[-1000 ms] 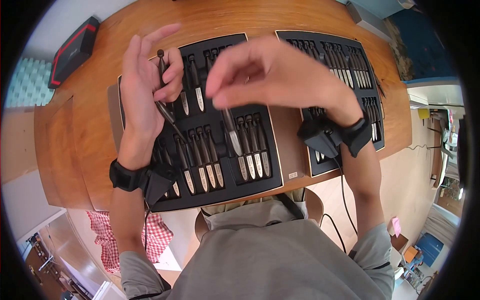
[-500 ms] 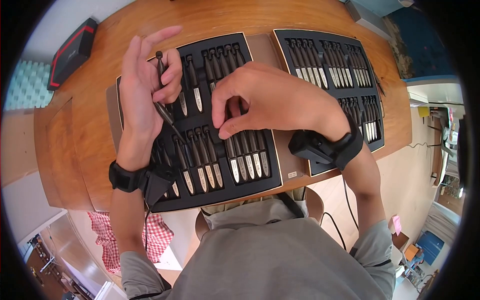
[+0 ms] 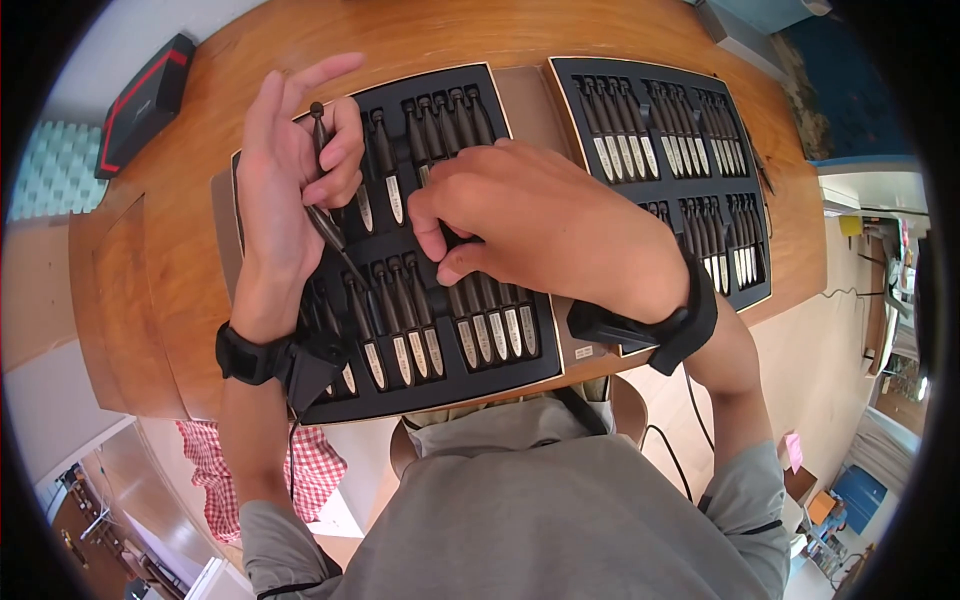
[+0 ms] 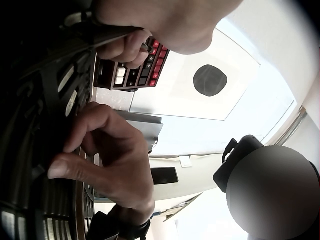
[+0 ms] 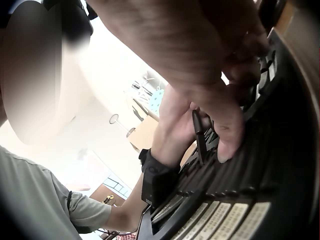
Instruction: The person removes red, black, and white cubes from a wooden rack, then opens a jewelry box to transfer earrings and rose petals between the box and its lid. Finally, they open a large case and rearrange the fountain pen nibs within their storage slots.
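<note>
My left hand (image 3: pixel 275 180) holds a slim dark tool (image 3: pixel 328 228) over the left edge of the near black tray (image 3: pixel 450 390). The tool's ball-shaped end sticks up past my curled fingers, and its thin end points down into the tray; my index finger stretches away. Palm down over the middle of that tray is my right hand (image 3: pixel 565 220). Its thumb and index fingertips are right at the upper ends of the lower-right row of labelled tools (image 3: pixel 495 330). In the left wrist view the thumb and index of my right hand (image 4: pixel 120 155) stand slightly apart, with nothing visible between them.
A second black tray (image 3: pixel 690 187) of similar tools lies to the right. On the wooden table (image 3: pixel 130 270) a black box with a red band (image 3: pixel 145 105) stands far left. Cables hang from both wrist cameras. A red-checked cloth (image 3: pixel 320 475) lies below the table edge.
My right hand has come down from above the tray with a tool, which now lies in the left end of the lower-right row. My left hand has hardly moved and still grips its tool.
</note>
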A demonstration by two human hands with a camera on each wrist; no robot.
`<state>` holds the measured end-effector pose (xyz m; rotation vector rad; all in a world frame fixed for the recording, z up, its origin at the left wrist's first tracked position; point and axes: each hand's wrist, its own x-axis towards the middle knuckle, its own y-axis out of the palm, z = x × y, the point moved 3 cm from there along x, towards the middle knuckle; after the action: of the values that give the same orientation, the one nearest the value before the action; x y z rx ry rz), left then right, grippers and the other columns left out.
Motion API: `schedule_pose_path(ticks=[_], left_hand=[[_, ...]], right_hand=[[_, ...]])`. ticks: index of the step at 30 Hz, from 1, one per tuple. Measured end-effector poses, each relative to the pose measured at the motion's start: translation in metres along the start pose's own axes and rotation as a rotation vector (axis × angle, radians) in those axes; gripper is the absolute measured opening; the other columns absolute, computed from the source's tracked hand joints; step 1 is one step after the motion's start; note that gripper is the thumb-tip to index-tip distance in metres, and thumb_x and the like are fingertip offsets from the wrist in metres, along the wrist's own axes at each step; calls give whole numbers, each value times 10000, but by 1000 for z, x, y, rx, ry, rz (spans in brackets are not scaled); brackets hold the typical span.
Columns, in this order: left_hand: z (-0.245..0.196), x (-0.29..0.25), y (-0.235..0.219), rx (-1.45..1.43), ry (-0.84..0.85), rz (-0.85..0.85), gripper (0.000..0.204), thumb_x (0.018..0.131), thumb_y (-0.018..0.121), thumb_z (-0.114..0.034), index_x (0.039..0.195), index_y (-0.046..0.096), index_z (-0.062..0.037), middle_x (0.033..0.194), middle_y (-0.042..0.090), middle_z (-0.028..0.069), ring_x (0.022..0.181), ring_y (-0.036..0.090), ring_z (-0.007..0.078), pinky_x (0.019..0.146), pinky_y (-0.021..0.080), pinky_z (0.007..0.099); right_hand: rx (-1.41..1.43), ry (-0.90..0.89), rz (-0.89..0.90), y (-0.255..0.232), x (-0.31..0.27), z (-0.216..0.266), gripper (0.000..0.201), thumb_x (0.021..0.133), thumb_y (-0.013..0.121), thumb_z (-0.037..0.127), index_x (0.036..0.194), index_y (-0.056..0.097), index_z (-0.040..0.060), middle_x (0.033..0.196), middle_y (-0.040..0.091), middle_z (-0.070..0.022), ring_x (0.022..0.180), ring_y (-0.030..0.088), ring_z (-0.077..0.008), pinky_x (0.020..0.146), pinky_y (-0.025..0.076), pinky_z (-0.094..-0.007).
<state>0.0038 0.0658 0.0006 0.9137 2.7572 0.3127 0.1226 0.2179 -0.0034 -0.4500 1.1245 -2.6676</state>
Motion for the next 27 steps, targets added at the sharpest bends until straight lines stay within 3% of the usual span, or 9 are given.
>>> schedule_pose_path(ticks=[4,9,13,16,19,25,27], left_hand=[[-2,-1,-3,-48,-24,38,589,1121,280,-458,1325,567,14,672,337,-44,483,238,47,469,191,233],[-3,-2,-8,-179,41,19,498,1118,320,-419,1089,597,-7,665,289,-54,486,225,50,472,193,241],[-3,0,-11,-239,41,53,484,1120,320,-413,1078,594,-16,670,291,-53,491,227,56,475,199,244],[-3,0,-13,-281,48,85,468,1115,329,-414,1042,584,-29,678,299,-48,495,236,58,475,202,242],[-2,-2,-8,-275,45,-20,437,1105,344,-417,991,557,-53,689,326,-35,496,248,60,471,205,245],[2,-1,-13,-282,102,-36,383,1089,343,-421,986,499,-87,704,363,-14,488,248,72,458,205,253],[3,-1,-15,-336,117,56,375,1087,339,-423,993,479,-88,749,401,2,535,293,89,495,247,260]], right_hand=[[7,17,-14,-3,-1,2,187,803,819,158,906,677,93,774,617,-73,843,631,-318,788,464,-444],[12,6,16,-2,-2,3,206,801,820,151,921,664,89,750,601,-51,843,628,-296,776,459,-414],[-30,-94,-103,-5,-1,6,245,806,821,173,955,646,89,741,589,-57,848,623,-288,781,454,-402],[-21,-15,-76,-8,15,14,292,803,828,201,974,628,73,789,634,-81,850,649,-291,777,486,-410],[128,56,-110,0,25,16,333,814,834,255,965,613,56,849,682,-112,868,686,-308,773,527,-416],[379,122,-79,18,38,14,269,869,805,146,918,561,42,832,729,-129,785,738,-270,706,576,-349],[467,159,-88,21,37,13,259,884,779,73,957,532,44,842,748,-128,761,748,-235,712,596,-314]])
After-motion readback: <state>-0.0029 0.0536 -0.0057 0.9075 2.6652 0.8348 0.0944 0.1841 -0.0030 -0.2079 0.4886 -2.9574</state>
